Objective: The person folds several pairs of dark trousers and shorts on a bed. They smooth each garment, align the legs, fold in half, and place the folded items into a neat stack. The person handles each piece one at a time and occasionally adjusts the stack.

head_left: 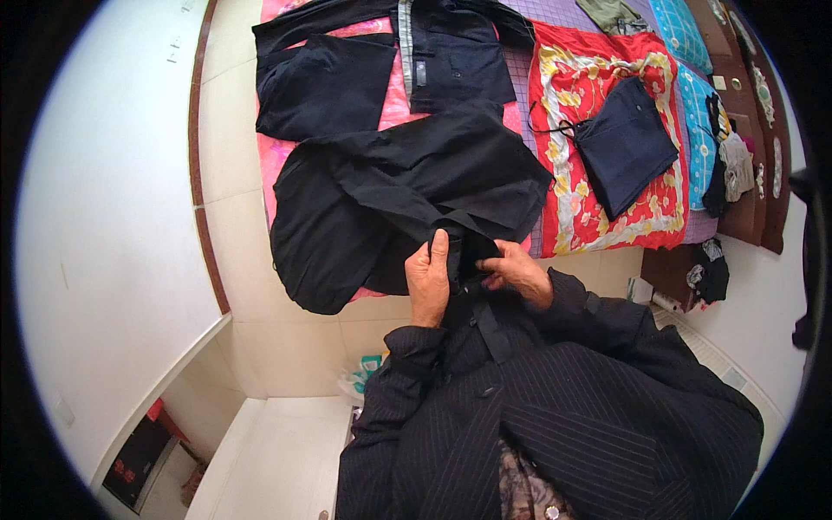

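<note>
A large black garment [390,195] is spread over the near edge of the bed, its cloth creased and overlapping. My left hand [430,276] grips a narrow edge of it, thumb lying on top. Close by on the right, my right hand [520,270] has its bent fingers at the same part of the cloth. Its fingertips are partly hidden by dark fabric. Which part of the garment lies between the hands cannot be made out.
Beyond lie dark trousers [325,84] and another dark garment with a label [455,71]. Folded navy clothing [624,149] rests on a red floral cloth [552,221]. Blue pillows [699,136] line the wooden headboard [747,130]. A white cabinet [279,455] stands at lower left.
</note>
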A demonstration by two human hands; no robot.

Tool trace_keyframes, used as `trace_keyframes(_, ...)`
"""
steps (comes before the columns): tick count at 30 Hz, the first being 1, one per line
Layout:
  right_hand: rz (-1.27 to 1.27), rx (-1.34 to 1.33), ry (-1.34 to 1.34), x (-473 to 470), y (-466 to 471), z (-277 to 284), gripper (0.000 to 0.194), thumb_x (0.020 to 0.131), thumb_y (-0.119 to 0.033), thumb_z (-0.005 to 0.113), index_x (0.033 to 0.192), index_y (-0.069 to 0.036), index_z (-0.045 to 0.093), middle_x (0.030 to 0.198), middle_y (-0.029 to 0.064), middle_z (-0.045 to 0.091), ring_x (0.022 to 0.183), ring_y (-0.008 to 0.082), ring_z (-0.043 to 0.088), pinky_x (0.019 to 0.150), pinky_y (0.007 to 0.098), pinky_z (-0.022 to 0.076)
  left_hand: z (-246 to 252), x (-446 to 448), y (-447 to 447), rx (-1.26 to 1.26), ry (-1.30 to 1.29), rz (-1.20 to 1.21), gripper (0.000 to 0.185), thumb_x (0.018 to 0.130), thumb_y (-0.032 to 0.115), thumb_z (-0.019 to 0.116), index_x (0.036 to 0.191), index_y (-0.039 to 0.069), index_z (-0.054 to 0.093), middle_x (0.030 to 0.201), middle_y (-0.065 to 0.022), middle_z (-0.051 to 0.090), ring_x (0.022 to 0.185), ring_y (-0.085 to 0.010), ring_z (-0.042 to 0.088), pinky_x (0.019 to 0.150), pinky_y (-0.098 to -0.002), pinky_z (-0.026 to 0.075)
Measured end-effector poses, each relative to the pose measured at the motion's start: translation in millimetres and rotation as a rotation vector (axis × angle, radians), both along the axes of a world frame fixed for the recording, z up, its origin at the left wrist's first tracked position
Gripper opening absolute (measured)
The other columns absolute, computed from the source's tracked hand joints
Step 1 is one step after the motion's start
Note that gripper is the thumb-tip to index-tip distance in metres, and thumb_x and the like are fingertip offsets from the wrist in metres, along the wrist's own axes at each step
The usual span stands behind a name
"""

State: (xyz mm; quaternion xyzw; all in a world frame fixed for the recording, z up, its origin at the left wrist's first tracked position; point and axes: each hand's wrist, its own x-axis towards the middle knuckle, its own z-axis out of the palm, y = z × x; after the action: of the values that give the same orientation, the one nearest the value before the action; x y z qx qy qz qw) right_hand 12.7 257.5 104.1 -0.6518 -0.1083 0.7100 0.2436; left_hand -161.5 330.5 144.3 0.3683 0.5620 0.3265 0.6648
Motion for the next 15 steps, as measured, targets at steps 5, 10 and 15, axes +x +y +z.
trace_keyframes(5, -0.109, -0.104, 0.056, 6, -9, 15, 0.023, 0.097, -0.012, 0.071, 0.117, -0.005, 0.062, 0.1, 0.005, 0.069, 0.081, 0.0119, 0.069, 0.068, 0.025, 0.0573, 6, -1, 4, 0.553, 0.497, -0.223, 0.04, 0.102, 0.024, 0.068, 0.08, -0.008, 0.06, 0.08, -0.0097, 0.055, 0.071, -0.021, 0.052, 0.064, -0.0363, 0.043)
trace_keyframes(10, -0.25, 0.357, 0.193, -2, 6, 30, 0.017, 0.1, -0.015, 0.069, 0.114, -0.008, 0.062, 0.092, -0.0031, 0.065, 0.081, 0.0049, 0.062, 0.071, 0.0206, 0.0503, 11, 3, 6, 0.806, 0.597, -0.312, 0.029, 0.096, 0.017, 0.074, 0.088, -0.009, 0.066, 0.092, -0.0138, 0.059, 0.083, -0.0293, 0.057, 0.073, -0.0389, 0.047)
trace_keyframes(15, -0.325, 0.326, 0.183, -10, 24, 37, 0.012, 0.101, -0.017, 0.068, 0.109, -0.009, 0.063, 0.091, -0.0049, 0.065, 0.08, 0.0017, 0.06, 0.068, 0.0182, 0.048, 10, 5, -7, 0.515, 0.352, -0.242, 0.029, 0.095, 0.012, 0.075, 0.087, -0.01, 0.058, 0.082, -0.0122, 0.053, 0.07, -0.0219, 0.054, 0.064, -0.0335, 0.043)
